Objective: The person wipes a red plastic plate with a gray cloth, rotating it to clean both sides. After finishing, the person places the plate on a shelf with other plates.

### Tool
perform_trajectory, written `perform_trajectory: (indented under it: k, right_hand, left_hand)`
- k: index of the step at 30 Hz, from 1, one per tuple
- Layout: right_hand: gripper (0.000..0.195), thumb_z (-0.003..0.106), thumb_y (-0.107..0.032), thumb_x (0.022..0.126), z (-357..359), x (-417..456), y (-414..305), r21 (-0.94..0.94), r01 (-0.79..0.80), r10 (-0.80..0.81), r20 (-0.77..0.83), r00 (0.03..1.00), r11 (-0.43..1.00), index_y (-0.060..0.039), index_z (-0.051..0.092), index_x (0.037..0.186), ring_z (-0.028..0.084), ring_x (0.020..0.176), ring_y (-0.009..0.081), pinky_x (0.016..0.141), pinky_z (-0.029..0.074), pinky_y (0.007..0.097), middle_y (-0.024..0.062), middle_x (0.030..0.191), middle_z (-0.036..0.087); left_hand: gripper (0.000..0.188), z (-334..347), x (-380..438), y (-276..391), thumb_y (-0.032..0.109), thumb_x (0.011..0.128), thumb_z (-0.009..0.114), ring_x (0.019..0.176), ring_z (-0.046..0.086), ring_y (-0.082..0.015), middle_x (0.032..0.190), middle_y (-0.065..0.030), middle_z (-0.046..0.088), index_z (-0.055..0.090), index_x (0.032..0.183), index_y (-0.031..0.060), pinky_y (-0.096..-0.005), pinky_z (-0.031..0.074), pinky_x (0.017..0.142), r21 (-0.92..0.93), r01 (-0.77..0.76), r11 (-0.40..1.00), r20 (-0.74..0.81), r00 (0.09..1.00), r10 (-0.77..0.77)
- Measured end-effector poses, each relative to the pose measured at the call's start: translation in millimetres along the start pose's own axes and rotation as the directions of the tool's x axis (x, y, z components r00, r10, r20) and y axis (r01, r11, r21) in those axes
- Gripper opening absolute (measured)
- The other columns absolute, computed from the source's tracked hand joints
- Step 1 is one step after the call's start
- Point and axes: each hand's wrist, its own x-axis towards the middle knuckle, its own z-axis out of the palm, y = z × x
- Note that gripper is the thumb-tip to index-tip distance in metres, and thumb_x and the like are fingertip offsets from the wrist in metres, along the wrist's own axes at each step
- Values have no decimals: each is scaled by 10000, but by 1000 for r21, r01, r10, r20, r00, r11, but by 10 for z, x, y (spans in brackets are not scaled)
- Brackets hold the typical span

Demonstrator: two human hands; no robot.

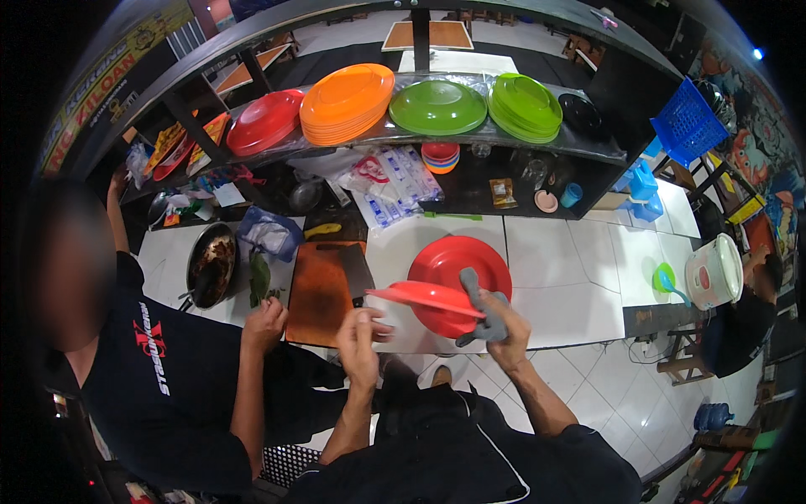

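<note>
A red plastic plate (431, 296) is tilted nearly edge-on in my right hand (511, 331). That hand also holds a grey cloth (491, 324), which wraps over the plate's right rim. Beneath it, a second red plate (463, 255) lies face up on the white tiled counter (554, 277). My left hand (360, 346) is raised just below the held plate's left end, apart from it, with fingers spread and nothing in them. Left of the plates, a cleaver (357, 268) rests on an orange-brown cutting board (318, 290).
At left a co-worker's hand (264, 321) is beside green leaves (259, 277) and a wok (212, 264) with dark residue. Stacked orange plates (346, 101) and green plates (437, 107) line the shelf ahead. A white bucket (713, 271) stands far right, near another person.
</note>
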Motion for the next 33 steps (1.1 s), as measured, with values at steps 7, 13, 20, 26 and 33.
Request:
perform_trajectory:
  k: [7,13,20,26,33]
  right_hand:
    - [289,673,-54,871,-251,169,156,318,-559,523,196,829,766,14,615,1145,611,904,130,831,485,289,58,943,666]
    - [457,603,30,822,-45,245,4,-39,-454,455,12,890,890,-13,543,1273,614,1061,271,922,462,363,192,1146,631]
    - [882,517,132,625,381,-43,-159,-425,-25,163,293,942,905,-57,336,1468,297,1388,396,1156,210,488,194,1480,367]
    - [896,596,106,682,502,-181,-478,453,-502,68,689,722,737,-110,299,1499,178,1453,360,1192,134,451,167,1525,306]
    - [872,672,-84,683,652,-124,38,-191,-42,113,376,920,981,-106,331,1484,102,1455,412,1164,91,557,180,1548,250]
  left_hand:
    - [642,-192,39,-107,287,877,659,1203,493,-248,1279,-137,508,382,1373,-11,-377,364,1047,-322,74,944,297,954,26]
    - [510,-485,-107,-580,230,950,515,1196,556,-301,1303,-202,545,406,1365,-48,-447,438,1031,-520,697,494,601,709,-369]
    - [565,87,-270,-484,447,1020,350,1203,545,-270,1301,-156,558,460,1333,-10,-417,435,1023,-572,581,579,400,814,-421]
    - [643,214,-192,-326,518,1012,301,1284,459,-298,1388,-159,474,367,1412,18,-432,355,1089,-587,508,630,416,857,-305]
    - [626,269,-379,-595,512,1021,251,1329,397,-252,1451,-93,397,288,1470,77,-423,319,1109,-524,520,675,394,850,-348]
